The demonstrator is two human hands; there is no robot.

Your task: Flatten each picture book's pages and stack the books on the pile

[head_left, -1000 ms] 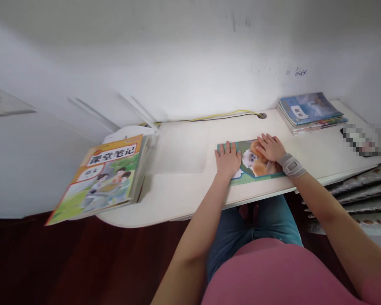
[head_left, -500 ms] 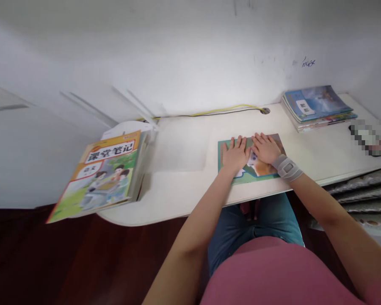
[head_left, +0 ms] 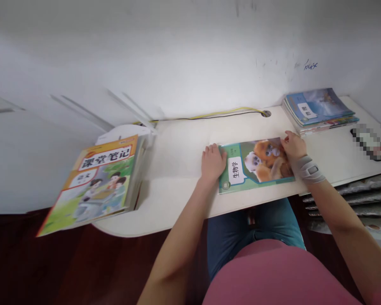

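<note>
A biology textbook [head_left: 257,169] with a green cover and a photo of orange-furred monkeys lies flat on the white desk [head_left: 180,186]. Its left edge is held by my left hand [head_left: 213,162], the thumb against the cover's border and the fingers bent down beside it. At the opposite edge, my right hand [head_left: 294,146] grips the upper right corner with bent fingers. A grey band [head_left: 311,169] wraps my right wrist. The undersides of both hands are hidden.
On the left, a thick stack of books topped by an orange-and-green notebook [head_left: 95,182] overhangs the desk edge. At the back right sits a pile of blue-topped books [head_left: 319,106], near a phone-like object [head_left: 370,144], partly pixelated. Yellow and black cables [head_left: 216,114] run along the wall.
Both hands have slid apart off the cover, left hand to the left edge and right hand to the right edge. The cover picture is now uncovered. The view has shifted slightly.
</note>
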